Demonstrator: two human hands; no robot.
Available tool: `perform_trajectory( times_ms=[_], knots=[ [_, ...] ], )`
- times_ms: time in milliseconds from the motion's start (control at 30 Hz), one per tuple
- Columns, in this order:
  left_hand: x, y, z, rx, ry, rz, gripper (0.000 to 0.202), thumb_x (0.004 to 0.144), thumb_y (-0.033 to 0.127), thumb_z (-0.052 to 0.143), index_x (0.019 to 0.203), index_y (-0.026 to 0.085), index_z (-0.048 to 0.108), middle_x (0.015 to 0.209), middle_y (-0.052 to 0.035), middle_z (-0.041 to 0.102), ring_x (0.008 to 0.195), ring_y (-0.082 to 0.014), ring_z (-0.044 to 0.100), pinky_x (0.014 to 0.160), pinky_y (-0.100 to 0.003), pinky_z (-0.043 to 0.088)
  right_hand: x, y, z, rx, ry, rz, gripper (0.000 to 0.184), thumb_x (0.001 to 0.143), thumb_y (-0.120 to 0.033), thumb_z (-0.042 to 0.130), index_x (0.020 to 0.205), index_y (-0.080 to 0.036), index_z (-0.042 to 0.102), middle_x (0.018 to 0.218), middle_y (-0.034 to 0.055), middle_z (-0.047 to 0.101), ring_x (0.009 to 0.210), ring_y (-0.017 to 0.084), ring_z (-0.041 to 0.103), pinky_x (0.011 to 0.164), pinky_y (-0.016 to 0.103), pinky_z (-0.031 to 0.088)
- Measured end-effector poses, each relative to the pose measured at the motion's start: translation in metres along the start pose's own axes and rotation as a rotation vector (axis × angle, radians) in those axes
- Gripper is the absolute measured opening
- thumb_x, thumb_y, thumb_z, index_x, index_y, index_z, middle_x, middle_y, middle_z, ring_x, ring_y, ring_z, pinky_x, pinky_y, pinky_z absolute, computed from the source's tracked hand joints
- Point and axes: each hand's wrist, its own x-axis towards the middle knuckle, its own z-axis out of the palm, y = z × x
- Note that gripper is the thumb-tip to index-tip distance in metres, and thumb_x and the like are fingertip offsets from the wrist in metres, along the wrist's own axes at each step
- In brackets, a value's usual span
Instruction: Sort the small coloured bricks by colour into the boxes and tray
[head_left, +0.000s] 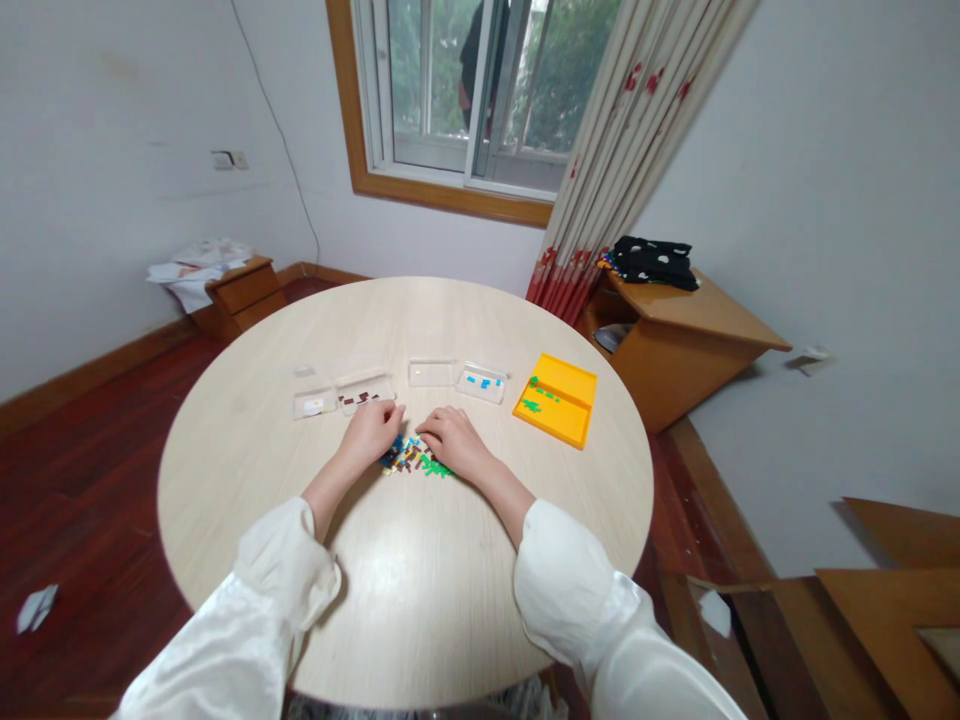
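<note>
Round and pale, the table (pixel 427 600) gives its widest room for moving between the near edge and the pile, flanked by two white sleeves (pixel 566 570). About mid-table lies the pile of small pieces (pixel 412 457), brown, green, blue and pale ones mixed, which seems to be the larger share left to handle. The left hand (pixel 376 430) curls at its left side, by some dark blue pieces; the right hand (pixel 451 440) bends its fingers down over its right side. At this size I cannot tell whether either pinches a piece.

Just beyond, towards the far edge, a partial sort by colour appears done: a few pale pieces in the leftmost clear box (pixel 300 402), brown in the next box (pixel 365 383), blue in the rightmost clear box (pixel 487 397), green in the yellow case (pixel 568 378) nearer the right edge. Open room lies behind them up to the far edge, below the window (pixel 427 80).
</note>
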Motion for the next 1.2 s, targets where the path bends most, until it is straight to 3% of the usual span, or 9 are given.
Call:
perform_trajectory(
  times_ms=[333,467,567,667,767,900,1200],
  knots=[
    [-0.002,0.000,0.003,-0.008,-0.045,0.033,0.031,0.076,0.035,0.041,0.050,0.019,0.046,0.047,-0.0005,0.049,0.049,-0.0141,0.043,0.051,-0.026,0.028,-0.001,0.003,0.003,0.045,0.033,0.037,0.004,0.078,-0.013,0.061,0.076,-0.017,0.062,0.081,0.0044,0.064,0.083,0.017,0.055,0.077,0.030,0.038],
    [-0.002,0.001,0.002,-0.006,-0.046,0.029,0.031,0.076,0.035,0.041,0.049,0.020,0.044,0.047,-0.0007,0.049,0.049,-0.0146,0.043,0.051,-0.026,0.027,0.000,0.011,-0.007,0.060,0.113,0.025,0.007,0.080,-0.014,0.057,0.077,-0.018,0.063,0.080,0.0046,0.065,0.080,0.017,0.056,0.077,0.031,0.040],
    [-0.002,0.002,0.000,-0.006,-0.057,0.012,0.031,0.075,0.035,0.041,0.048,0.020,0.043,0.046,-0.0005,0.048,0.048,-0.0148,0.043,0.051,-0.026,0.026,-0.002,0.038,-0.031,0.059,0.324,0.116,0.011,0.081,-0.013,0.053,0.080,-0.017,0.064,0.084,0.0068,0.066,0.083,0.018,0.057,0.080,0.031,0.041],
    [-0.002,0.004,-0.002,-0.013,-0.060,0.007,0.030,0.075,0.035,0.042,0.048,0.020,0.042,0.046,-0.0005,0.047,0.048,-0.0151,0.043,0.052,-0.026,0.026,-0.014,0.080,-0.061,0.052,0.564,0.348,0.016,0.080,-0.015,0.050,0.083,-0.014,0.066,0.086,0.0095,0.067,0.083,0.020,0.059,0.080,0.033,0.043],
    [-0.002,0.005,-0.002,-0.023,-0.058,0.013,0.030,0.075,0.036,0.042,0.049,0.020,0.043,0.047,-0.0007,0.047,0.049,-0.0158,0.044,0.052,-0.026,0.027,-0.032,0.116,-0.080,0.031,0.660,0.549,0.019,0.077,-0.015,0.051,0.086,-0.013,0.068,0.089,0.0099,0.069,0.082,0.020,0.061,0.082,0.033,0.044],
    [-0.003,0.006,-0.002,-0.021,-0.069,0.000,0.031,0.075,0.037,0.042,0.049,0.021,0.042,0.047,-0.0008,0.047,0.049,-0.0157,0.044,0.053,-0.027,0.027,-0.044,0.135,-0.082,-0.008,0.569,0.682,0.019,0.073,-0.013,0.053,0.080,-0.013,0.070,0.085,0.0090,0.071,0.080,0.019,0.063,0.081,0.031,0.045],
    [-0.003,0.007,-0.003,0.043,-0.093,0.007,0.031,0.077,0.037,0.038,0.052,0.019,0.045,0.050,-0.0015,0.050,0.053,-0.0151,0.046,0.054,-0.025,0.028,-0.039,0.121,-0.076,-0.163,0.307,0.744,0.019,0.078,-0.016,0.054,0.086,-0.016,0.071,0.093,0.0068,0.071,0.088,0.018,0.063,0.080,0.026,0.044]
  ],
)
